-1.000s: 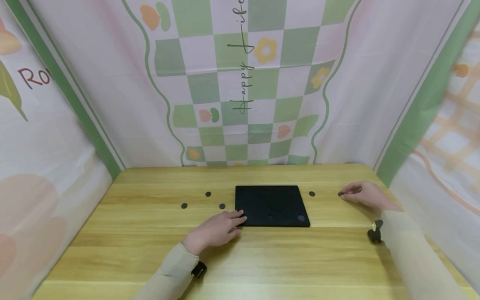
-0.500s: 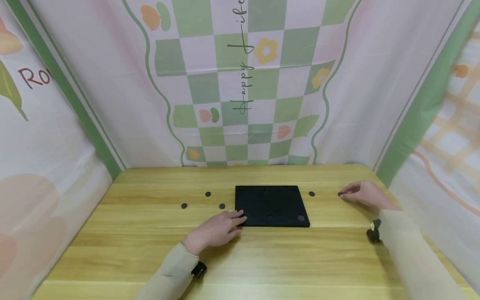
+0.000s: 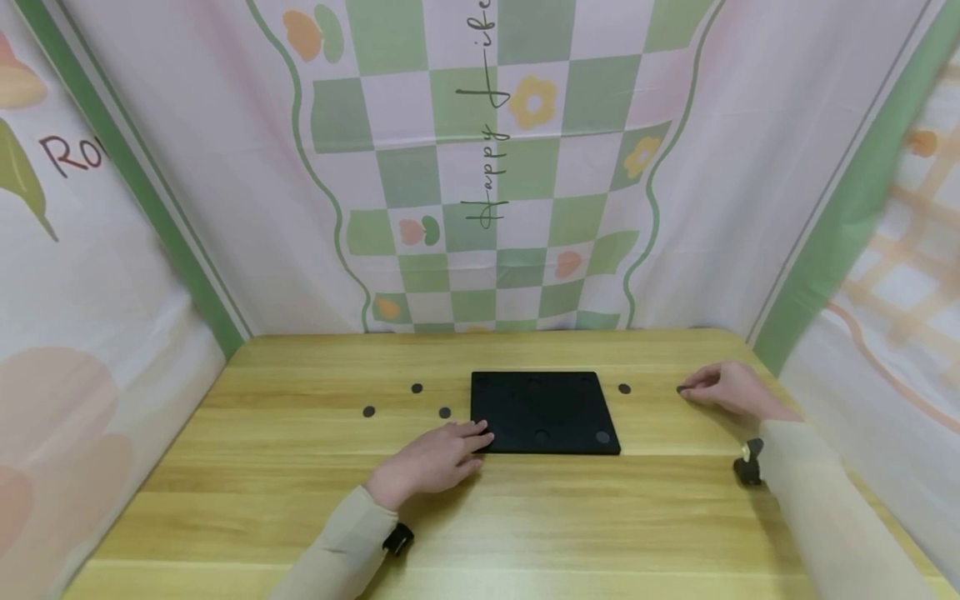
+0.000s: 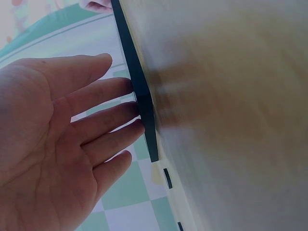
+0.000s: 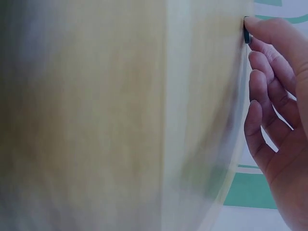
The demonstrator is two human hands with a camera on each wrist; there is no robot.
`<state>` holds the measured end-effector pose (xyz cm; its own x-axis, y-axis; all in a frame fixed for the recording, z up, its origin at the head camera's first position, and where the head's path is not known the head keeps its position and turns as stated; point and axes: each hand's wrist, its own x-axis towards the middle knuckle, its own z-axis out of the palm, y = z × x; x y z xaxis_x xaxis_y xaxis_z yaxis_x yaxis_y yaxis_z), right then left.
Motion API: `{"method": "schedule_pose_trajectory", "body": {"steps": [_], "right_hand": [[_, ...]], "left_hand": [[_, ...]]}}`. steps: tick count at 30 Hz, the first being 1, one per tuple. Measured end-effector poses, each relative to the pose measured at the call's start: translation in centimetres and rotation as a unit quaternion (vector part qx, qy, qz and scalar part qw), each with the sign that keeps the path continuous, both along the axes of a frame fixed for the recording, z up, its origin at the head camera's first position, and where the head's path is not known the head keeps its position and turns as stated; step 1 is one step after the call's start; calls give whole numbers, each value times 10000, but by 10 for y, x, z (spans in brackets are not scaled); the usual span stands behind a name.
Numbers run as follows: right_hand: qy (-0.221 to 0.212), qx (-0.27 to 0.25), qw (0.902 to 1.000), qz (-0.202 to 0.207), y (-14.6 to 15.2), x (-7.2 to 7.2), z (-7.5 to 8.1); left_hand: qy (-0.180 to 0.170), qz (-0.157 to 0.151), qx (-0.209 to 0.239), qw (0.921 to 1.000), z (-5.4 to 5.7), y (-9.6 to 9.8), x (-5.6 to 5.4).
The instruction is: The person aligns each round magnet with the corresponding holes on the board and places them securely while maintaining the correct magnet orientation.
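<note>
A flat black rectangular panel (image 3: 551,408) lies on the wooden table, with shallow round marks along its edges and a dark grey round pad (image 3: 602,437) at its front right corner. My left hand (image 3: 431,458) rests its straight fingertips on the panel's front left corner; in the left wrist view the fingers (image 4: 108,122) reach the panel's edge (image 4: 144,103), spread and not curled. Off to the right, my right hand (image 3: 731,389) pinches a small dark disc (image 3: 681,389) at the table. The right wrist view has this disc (image 5: 246,30) between thumb and forefinger, the other fingers loosely bent.
Another dark disc (image 3: 625,388) lies between the panel and my right hand. To the panel's left are three more: a near disc (image 3: 445,412), a back disc (image 3: 417,388) and a far left disc (image 3: 369,412). Printed curtains (image 3: 495,167) enclose the wooden table (image 3: 525,525).
My right hand has shifted very slightly left, its fingers drawn a little closer together at the disc. The left hand, panel and other discs stay put.
</note>
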<state>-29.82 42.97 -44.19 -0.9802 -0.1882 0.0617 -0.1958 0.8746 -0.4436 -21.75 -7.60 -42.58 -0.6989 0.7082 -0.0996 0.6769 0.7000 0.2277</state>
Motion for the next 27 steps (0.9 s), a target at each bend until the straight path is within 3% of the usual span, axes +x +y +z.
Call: {"method": "schedule_pose_trajectory", "body": {"steps": [27], "right_hand": [[409, -61, 9989, 227, 1, -4, -4]], "left_hand": [[10, 27, -16, 10000, 1, 0, 1]]}}
